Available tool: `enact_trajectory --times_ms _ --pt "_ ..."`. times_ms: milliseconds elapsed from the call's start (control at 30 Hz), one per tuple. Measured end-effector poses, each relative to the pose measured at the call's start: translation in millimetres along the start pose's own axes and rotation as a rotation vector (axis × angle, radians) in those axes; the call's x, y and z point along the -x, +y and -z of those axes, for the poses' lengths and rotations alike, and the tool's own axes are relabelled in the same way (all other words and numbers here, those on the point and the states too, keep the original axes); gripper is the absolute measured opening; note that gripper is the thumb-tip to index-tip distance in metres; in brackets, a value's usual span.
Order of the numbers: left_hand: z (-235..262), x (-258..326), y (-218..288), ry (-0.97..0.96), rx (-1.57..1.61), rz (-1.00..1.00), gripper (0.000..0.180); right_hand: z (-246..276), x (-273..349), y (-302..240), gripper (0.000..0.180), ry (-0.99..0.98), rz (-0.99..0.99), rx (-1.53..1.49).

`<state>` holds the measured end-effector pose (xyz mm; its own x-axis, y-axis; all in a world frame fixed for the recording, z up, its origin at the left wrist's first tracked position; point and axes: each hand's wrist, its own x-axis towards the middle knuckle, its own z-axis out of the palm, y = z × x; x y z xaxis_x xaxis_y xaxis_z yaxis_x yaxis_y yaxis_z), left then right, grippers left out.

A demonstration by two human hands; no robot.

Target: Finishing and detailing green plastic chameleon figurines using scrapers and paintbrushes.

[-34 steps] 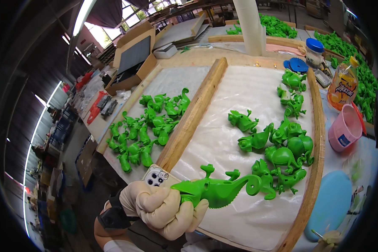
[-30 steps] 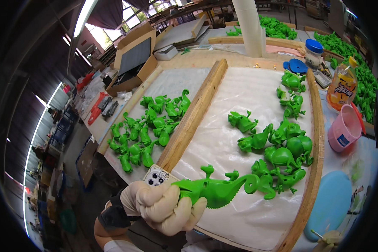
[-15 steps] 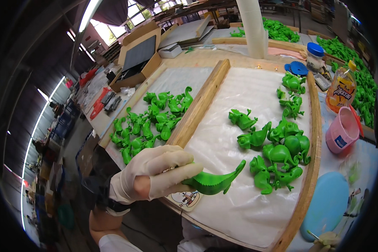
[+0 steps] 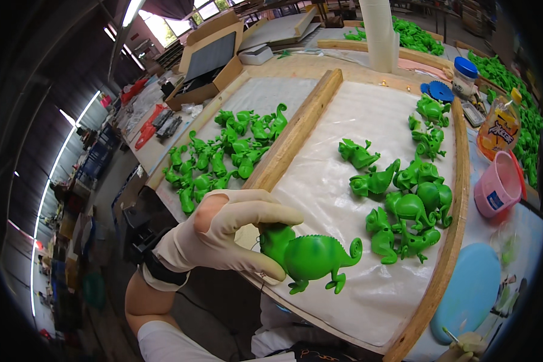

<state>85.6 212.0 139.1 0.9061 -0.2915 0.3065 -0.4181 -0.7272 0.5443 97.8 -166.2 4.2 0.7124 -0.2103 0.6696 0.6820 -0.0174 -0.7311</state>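
My left hand (image 4: 232, 232), in a torn cream glove with bare skin showing at the back, grips a green chameleon figurine (image 4: 315, 256) by its head end. The figurine is side-on above the near edge of the white-covered tray (image 4: 320, 202), its curled tail to the right and its legs down. At the lower right edge my gloved right hand (image 4: 469, 345) is partly cut off, closed on a thin stick-like tool (image 4: 449, 333) with a pale tip. More green chameleon figurines (image 4: 407, 205) lie in the tray's right part, and a cluster of them (image 4: 223, 151) lies left of the wooden divider (image 4: 295, 130).
A blue oval mat (image 4: 467, 289) lies at the right, near a pink cup (image 4: 498, 187), a bottle of orange liquid (image 4: 499, 127) and a blue-lidded jar (image 4: 464, 75). A white post (image 4: 379, 36) rises at the back. An open cardboard box (image 4: 208, 57) stands at the far left.
My left hand has turned the chameleon figurine from its ridged back to its side, so its legs and curled tail show. The whole view has shifted slightly.
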Motion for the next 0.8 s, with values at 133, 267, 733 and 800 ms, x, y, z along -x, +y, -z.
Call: enact_trajectory --times_ms 133,267,733,800 --pt "-3 -2 -1 0.021 0.005 0.035 0.054 -1 0 0 0.028 0.015 -0.009 0.017" --pt "-2 -8 -7 0.006 0.031 0.115 0.052 -1 -1 4 0.029 0.032 -0.024 0.028" --pt "18 -115 -247 0.753 -0.198 0.839 0.037 10 0 2 0.029 -0.043 0.006 0.041" --pt "9 -123 -258 0.768 -0.124 0.86 0.037 10 2 0 0.029 -0.052 0.004 0.038"
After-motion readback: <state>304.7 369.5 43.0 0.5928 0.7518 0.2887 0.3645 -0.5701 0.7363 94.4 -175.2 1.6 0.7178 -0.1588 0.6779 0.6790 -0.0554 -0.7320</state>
